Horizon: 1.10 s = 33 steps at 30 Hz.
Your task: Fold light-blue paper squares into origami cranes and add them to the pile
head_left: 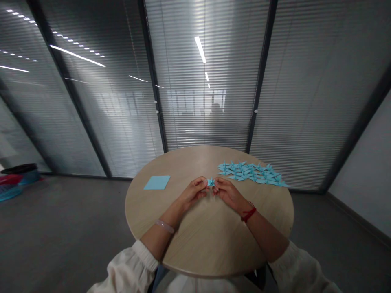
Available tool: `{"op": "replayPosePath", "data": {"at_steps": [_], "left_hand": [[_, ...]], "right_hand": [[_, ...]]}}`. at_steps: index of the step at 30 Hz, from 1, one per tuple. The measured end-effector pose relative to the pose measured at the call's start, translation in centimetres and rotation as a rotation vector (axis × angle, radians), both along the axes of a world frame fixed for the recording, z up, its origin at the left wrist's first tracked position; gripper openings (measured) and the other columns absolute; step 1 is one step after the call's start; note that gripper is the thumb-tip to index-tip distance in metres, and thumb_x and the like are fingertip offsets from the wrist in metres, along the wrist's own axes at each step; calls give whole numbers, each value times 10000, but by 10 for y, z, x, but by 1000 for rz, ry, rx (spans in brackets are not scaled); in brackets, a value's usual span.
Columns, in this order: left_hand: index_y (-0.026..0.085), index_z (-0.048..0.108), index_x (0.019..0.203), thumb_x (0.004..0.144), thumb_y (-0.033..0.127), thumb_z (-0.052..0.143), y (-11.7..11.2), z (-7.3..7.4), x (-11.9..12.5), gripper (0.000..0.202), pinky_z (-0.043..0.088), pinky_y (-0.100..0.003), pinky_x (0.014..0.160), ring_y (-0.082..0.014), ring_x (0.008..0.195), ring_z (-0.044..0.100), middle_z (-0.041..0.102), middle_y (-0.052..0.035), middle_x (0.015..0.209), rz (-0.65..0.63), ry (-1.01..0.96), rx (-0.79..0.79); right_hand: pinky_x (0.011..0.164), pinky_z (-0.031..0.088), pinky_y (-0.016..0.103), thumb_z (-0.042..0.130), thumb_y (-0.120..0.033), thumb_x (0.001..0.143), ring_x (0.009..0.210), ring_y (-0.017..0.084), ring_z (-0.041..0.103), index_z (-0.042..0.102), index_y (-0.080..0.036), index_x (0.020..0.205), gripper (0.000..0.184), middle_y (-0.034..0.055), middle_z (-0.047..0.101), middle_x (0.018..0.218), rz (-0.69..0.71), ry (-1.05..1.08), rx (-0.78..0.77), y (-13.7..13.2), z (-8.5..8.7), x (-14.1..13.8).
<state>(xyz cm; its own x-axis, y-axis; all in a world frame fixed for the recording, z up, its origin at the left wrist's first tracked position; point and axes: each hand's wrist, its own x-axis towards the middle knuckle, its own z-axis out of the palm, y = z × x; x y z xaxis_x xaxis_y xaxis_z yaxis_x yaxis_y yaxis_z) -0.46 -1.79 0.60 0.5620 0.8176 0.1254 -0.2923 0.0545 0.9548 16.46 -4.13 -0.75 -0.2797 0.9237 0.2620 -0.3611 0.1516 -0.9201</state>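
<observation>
Between my two hands, above the middle of the round table, is a small blue origami crane [211, 182]. My left hand [195, 191] pinches its left side, fingers closed. On the opposite side, my right hand [226, 192] grips it with thumb and fingertips. The fingertips cover the crane's outer ends. Several finished cranes [252, 173] in the same light blue stand in rows to the right, beyond my right hand. To the left of my left hand lies a flat blue sheet of paper [157, 182].
The round wooden table [210, 248] stands in front of me, its near edge close to my body. Behind it rises a glass partition with blinds [204, 122]. Blue and red baskets or bins [18, 181] sit on the floor at far left.
</observation>
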Motion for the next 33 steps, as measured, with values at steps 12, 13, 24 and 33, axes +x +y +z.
{"op": "replayPosePath", "data": {"at_steps": [12, 13, 24, 33], "left_hand": [[125, 545, 744, 662, 389, 749, -7, 5, -1, 344, 295, -169, 482, -67, 582, 478, 539, -6, 674, -87, 20, 9], [121, 555, 750, 667, 390, 744, -6, 6, -2, 339, 289, -169, 478, -63, 573, 470, 540, -6, 674, -91, 51, 25], [130, 601, 792, 686, 346, 739, -7, 6, -4, 277, 337, -184, 515, -72, 574, 507, 580, -6, 659, -161, 37, 63], [126, 586, 769, 634, 339, 780, -6, -1, -4, 318, 383, -190, 550, -101, 630, 573, 632, -47, 717, -190, -24, 8]], "right_hand": [[595, 418, 264, 662, -342, 701, 593, 124, 456, 543, -195, 728, 191, -20, 459, 626, 108, 105, -36, -6, 3, 1], [590, 417, 262, 661, -337, 699, 590, 122, 456, 547, -192, 721, 186, -19, 464, 627, 100, 86, -28, -5, 4, 2], [582, 403, 257, 674, -319, 693, 576, 119, 441, 550, -193, 719, 178, -20, 456, 617, 146, 128, -52, -5, 2, 3], [663, 413, 267, 712, -382, 688, 627, 122, 483, 541, -194, 711, 255, -26, 476, 643, 186, 141, -2, -12, 4, -2]]}}
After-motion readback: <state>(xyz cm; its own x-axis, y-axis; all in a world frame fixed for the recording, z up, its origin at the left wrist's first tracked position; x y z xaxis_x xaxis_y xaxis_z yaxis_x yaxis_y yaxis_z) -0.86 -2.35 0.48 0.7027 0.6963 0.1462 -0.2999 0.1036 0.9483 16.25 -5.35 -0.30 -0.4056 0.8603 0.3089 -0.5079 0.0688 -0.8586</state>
